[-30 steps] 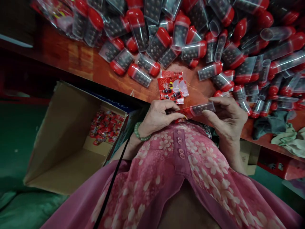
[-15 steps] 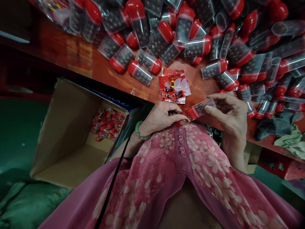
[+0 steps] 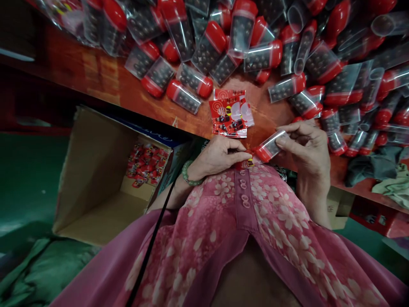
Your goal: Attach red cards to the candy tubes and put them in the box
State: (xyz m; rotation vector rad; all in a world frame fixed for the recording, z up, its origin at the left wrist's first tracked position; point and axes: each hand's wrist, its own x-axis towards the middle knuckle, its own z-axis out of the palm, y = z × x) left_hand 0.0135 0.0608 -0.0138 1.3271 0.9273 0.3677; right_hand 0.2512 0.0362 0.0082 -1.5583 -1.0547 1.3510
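My left hand (image 3: 219,157), with a green bead bracelet at the wrist, pinches a small red printed wrapper (image 3: 246,163) close to my body. Thumb and fingers of my right hand (image 3: 303,147) are closed on the clear end of a small plastic bottle (image 3: 271,146) with a red cap, tilted so the cap points down-left toward the wrapper. Dark round beads show inside it. Cap and wrapper lie very near each other; whether they touch I cannot tell. Above my left hand, several flat red printed wrappers (image 3: 228,117) lie in a small stack on the table.
Many red-capped clear bottles (image 3: 159,76) are heaped over the orange-red table (image 3: 128,94). An open cardboard box (image 3: 86,179) at left holds red printed packets (image 3: 147,162). Dark cloth (image 3: 367,166) and pale green cloth (image 3: 391,185) lie at right. A green sack (image 3: 47,273) sits at lower left.
The bottle has shifted slightly away from my left hand, and its red cap now shows more plainly apart from the wrapper. Both hands keep their pinches.
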